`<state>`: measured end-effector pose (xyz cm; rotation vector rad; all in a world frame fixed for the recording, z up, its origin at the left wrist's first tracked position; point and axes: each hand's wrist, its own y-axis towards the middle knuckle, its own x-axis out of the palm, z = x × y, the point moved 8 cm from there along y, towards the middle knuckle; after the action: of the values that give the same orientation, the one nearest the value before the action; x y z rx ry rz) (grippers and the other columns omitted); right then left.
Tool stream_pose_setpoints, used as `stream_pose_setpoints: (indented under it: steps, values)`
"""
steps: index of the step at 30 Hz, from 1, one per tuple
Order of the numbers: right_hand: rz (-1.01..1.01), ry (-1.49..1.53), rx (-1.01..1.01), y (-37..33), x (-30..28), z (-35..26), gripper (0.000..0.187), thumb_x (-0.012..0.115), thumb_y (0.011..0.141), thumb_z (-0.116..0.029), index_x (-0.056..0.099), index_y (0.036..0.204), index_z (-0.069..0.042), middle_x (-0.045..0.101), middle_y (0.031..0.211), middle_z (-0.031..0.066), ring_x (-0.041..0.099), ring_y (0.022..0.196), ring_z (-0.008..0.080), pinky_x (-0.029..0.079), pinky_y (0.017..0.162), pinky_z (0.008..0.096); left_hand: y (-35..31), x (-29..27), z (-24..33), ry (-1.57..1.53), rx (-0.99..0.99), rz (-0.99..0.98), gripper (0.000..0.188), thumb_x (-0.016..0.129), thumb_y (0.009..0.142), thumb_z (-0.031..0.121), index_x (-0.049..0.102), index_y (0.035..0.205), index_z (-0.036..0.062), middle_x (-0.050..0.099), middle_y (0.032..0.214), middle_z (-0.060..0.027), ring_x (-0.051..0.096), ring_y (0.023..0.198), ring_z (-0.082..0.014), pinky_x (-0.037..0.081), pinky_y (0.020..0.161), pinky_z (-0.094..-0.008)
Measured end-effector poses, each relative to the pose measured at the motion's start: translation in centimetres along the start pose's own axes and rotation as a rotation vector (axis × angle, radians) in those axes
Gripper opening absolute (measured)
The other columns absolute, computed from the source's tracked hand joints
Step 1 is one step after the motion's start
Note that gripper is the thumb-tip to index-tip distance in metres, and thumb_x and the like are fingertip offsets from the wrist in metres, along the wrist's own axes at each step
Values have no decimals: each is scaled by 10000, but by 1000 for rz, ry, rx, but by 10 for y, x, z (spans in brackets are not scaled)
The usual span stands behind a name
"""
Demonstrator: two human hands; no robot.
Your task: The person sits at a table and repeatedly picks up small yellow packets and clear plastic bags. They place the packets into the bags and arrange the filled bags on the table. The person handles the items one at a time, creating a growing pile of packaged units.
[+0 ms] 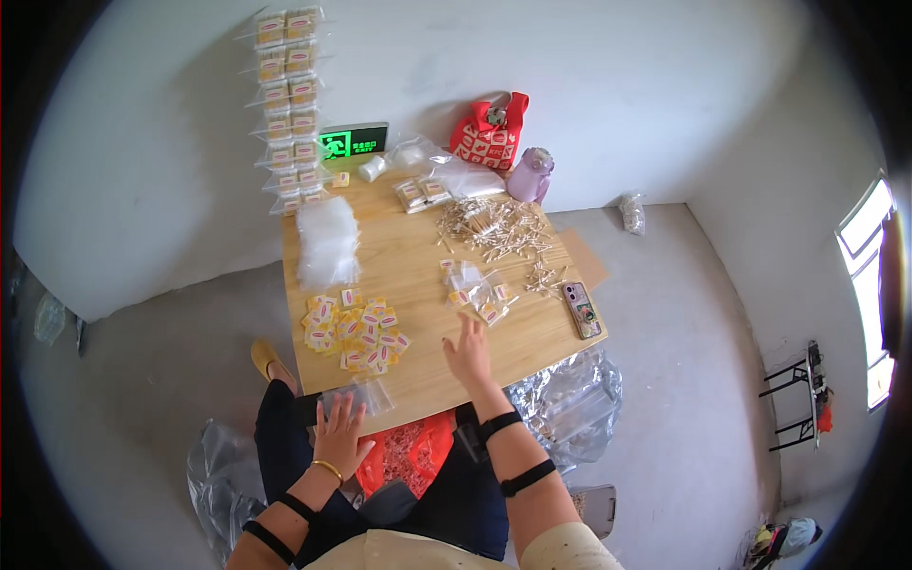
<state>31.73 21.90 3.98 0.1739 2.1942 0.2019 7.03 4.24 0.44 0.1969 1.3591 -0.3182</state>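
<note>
My left hand [340, 439] is at the table's near edge with fingers spread, its fingertips beside a small transparent plastic bag [373, 398]. My right hand [468, 353] reaches over the tabletop, fingers stretched forward and nothing visible in them. Just beyond its fingertips lie several small transparent bags [471, 277] with yellow-and-white cards [489, 313] in or on them; I cannot tell which. A heap of similar cards [356, 332] spreads over the left side. Behind it lies a stack of flat transparent bags [328, 243]. Loose cotton swabs [494, 228] form a pile at the far right.
Packed swab bags [423, 194], a red bag [492, 138] and a purple bottle [530, 177] stand at the back. Tall stacks of packs [288, 104] rise at the far left. A phone [582, 311] lies by the right edge. A red plastic bag [407, 454] sits below the table.
</note>
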Motion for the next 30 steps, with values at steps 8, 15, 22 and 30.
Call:
stream_pose_setpoints:
  steps: [8,15,22,30]
  values:
    - [-86,-448,-17,24,14,62,617,618,839,-351,437,1379,-115,315,1471,219,375,1301,368,277,1101,481,2,-38,-2,-173,-91,116,684,630,840,340,355,1401,63,263,1502,-200,183,1416,-396,87,1139,-584]
    - [-20,74,-71,-50,0,16,519,604,870,-204,472,1346,-44,492,1338,163,441,1265,321,312,1091,407,28,-46,10,-584,-14,209,523,674,823,227,481,1277,53,451,1347,-188,410,1255,-401,341,1023,-502]
    - [-337,1262,245,-76,-2,-42,411,510,962,-140,498,1347,1,482,1415,91,426,1313,186,305,1086,314,91,7,-5,-1484,-515,132,552,676,881,299,429,1320,73,558,1237,-129,537,1154,-285,433,962,-444]
    - [-434,1553,215,-74,7,-68,449,449,978,-195,448,1378,10,436,1448,106,372,1353,211,273,1107,357,110,-9,22,-2215,-505,-49,247,659,879,79,559,1104,97,646,1037,-53,648,939,-170,528,878,-337]
